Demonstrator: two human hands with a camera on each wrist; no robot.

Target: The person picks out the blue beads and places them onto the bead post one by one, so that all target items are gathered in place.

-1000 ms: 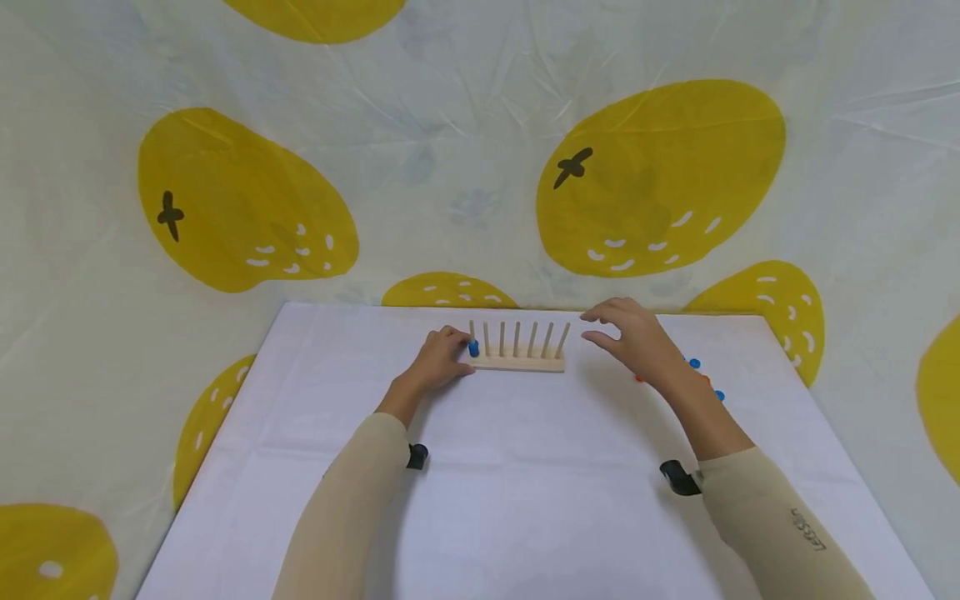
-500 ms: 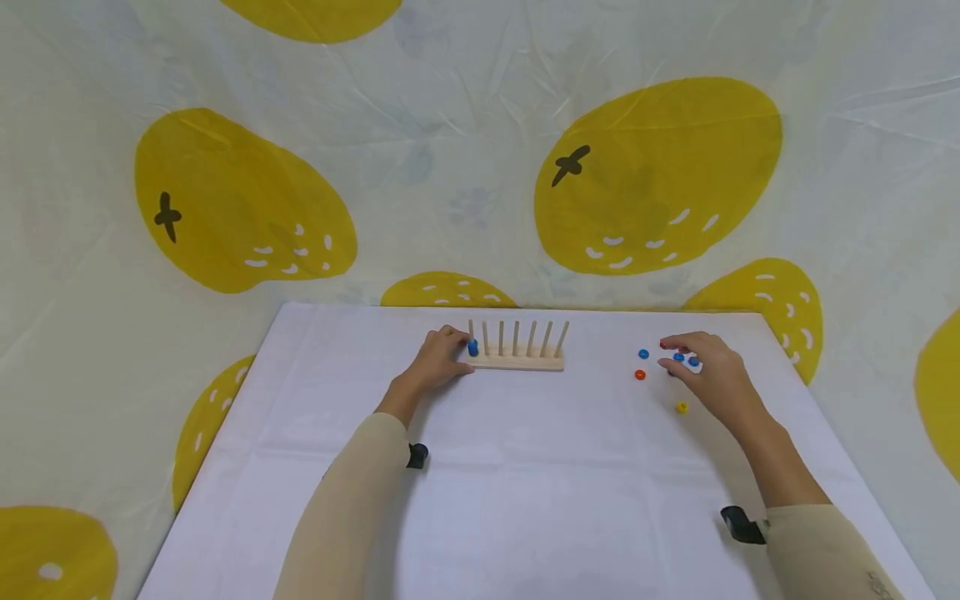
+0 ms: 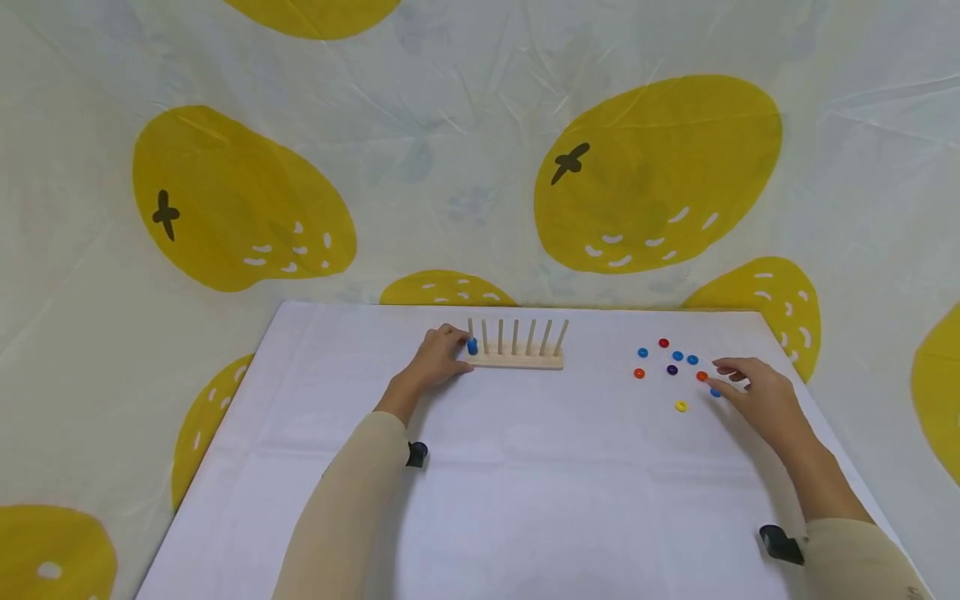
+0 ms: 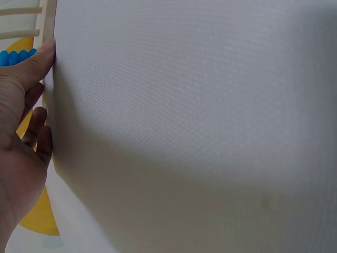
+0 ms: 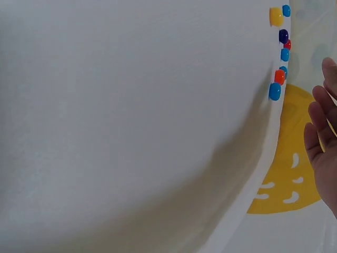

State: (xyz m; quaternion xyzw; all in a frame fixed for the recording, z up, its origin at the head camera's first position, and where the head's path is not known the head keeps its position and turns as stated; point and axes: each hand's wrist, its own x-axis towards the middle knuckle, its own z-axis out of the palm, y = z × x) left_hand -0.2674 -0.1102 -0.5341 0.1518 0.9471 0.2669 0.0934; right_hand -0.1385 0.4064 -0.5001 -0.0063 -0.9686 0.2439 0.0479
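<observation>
From where I stand, nothing here can be read. No words, brand marks or numbers show on the wooden peg rack (image 3: pixel 516 359), the coloured rings (image 3: pixel 672 369), or the yellow-fruit backdrop (image 3: pixel 652 175).

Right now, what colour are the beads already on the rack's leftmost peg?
Blue: the beads show best in the head view.

White surface (image 5: pixel 131 121) fills nearly the whole view, and along its far edge sits a line of small coloured beads: a yellow bead (image 5: pixel 276 17) at the top, a blue one (image 5: pixel 286 10) just beside it, then a dark purple bead (image 5: pixel 283 36), a red bead (image 5: pixel 287 45), another blue (image 5: pixel 285 54), an orange bead (image 5: pixel 279 77), and a larger blue bead (image 5: pixel 274 91) nearest. At the right border, the right hand (image 5: pixel 322 142) shows with relaxed fingers (image 5: pixel 318 108), apart from the beads, over a yellow-patterned backdrop (image 5: pixel 287 184).
</observation>
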